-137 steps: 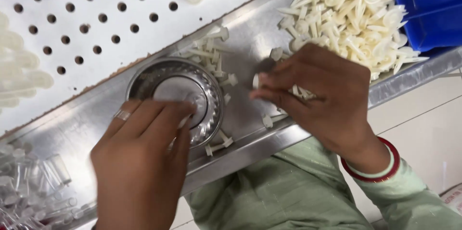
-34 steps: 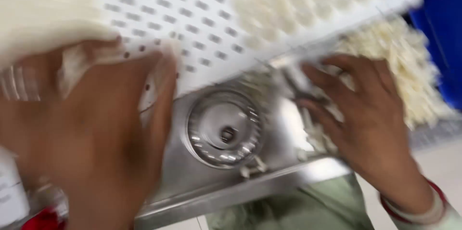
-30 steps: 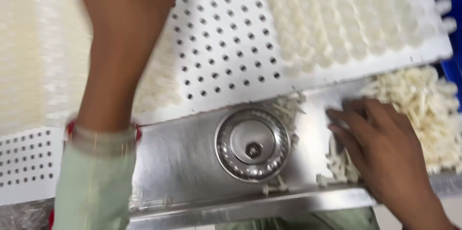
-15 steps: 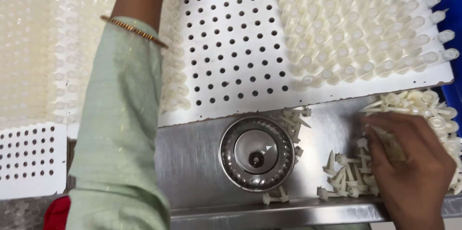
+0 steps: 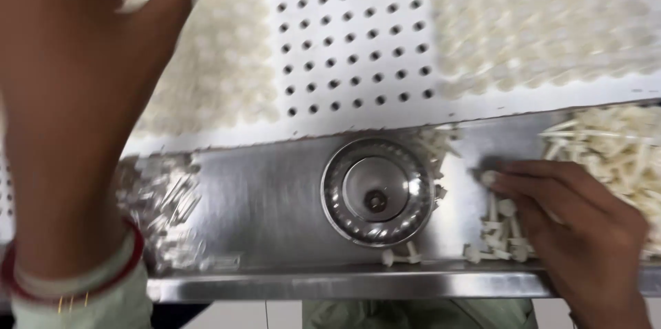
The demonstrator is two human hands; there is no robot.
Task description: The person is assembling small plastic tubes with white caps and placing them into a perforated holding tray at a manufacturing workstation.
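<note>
1 white perforated board (image 5: 358,46), far side, part-filled with cream pegs. 1 steel tabletop (image 5: 268,198), near. 1 left hand (image 5: 82,95), raised at left, fingers spread wide, blurred; whether it holds anything cannot be told. 1 right hand (image 5: 578,232), near right, fingers flat on loose white plastic pegs (image 5: 499,229). 1 round steel dish (image 5: 377,191), centre.

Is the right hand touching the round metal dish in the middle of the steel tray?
Apart. The head view shows bare steel tray between the right hand and the round metal dish.
</note>
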